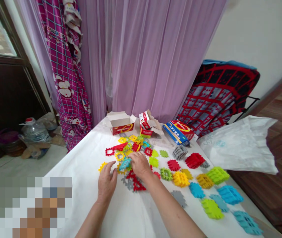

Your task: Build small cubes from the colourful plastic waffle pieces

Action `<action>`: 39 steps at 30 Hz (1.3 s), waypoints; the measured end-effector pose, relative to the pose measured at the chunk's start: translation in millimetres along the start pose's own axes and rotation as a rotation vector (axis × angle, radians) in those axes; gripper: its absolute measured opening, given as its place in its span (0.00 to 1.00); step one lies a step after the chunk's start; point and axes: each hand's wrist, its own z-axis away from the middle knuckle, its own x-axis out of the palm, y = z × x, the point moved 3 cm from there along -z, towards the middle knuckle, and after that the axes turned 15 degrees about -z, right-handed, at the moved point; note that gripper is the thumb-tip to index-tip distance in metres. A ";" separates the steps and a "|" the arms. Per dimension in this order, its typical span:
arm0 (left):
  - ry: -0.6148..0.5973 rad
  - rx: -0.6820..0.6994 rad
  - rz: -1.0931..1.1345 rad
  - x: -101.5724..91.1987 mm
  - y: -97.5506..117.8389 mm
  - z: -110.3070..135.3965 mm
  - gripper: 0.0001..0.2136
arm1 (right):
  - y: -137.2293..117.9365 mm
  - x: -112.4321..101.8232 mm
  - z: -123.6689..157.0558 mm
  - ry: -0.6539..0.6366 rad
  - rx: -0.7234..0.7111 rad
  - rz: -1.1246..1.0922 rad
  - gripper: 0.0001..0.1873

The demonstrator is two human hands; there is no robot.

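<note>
Both my hands rest on a white-covered table (86,165) among loose plastic interlocking tiles. My right hand (140,166) is curled over a light blue tile (125,163), with its fingers pinching it. My left hand (106,182) lies just left of it, fingers bent down towards the cloth near a yellow tile (102,166); whether it holds anything is hidden. Red tiles (136,185) and a grey tile (126,182) lie under and between my wrists. A mixed pile of yellow, red and green tiles (131,143) sits just beyond my hands.
Stacks of tiles stand to the right: grey (180,152), red (194,160), yellow (180,178), green (217,174), blue (230,194). Open cardboard boxes (121,124) and a blue box (177,132) sit at the far edge. A white plastic bag (240,145) lies right. Purple curtains (143,56) hang behind.
</note>
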 end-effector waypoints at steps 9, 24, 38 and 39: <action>-0.072 0.113 0.142 1.8 23.6 10.4 0.20 | 4.4 -17.3 19.7 0.066 0.015 -0.113 0.12; -0.576 -0.339 0.609 3.8 33.2 7.5 0.23 | 6.7 -4.1 29.1 0.027 0.134 -0.727 0.09; -0.679 -0.440 0.633 1.7 41.8 11.6 0.23 | 19.9 -23.1 48.6 0.130 0.097 -0.620 0.13; -0.683 -0.437 0.631 1.5 42.3 11.6 0.23 | 19.0 -22.2 49.9 0.112 0.101 -0.625 0.12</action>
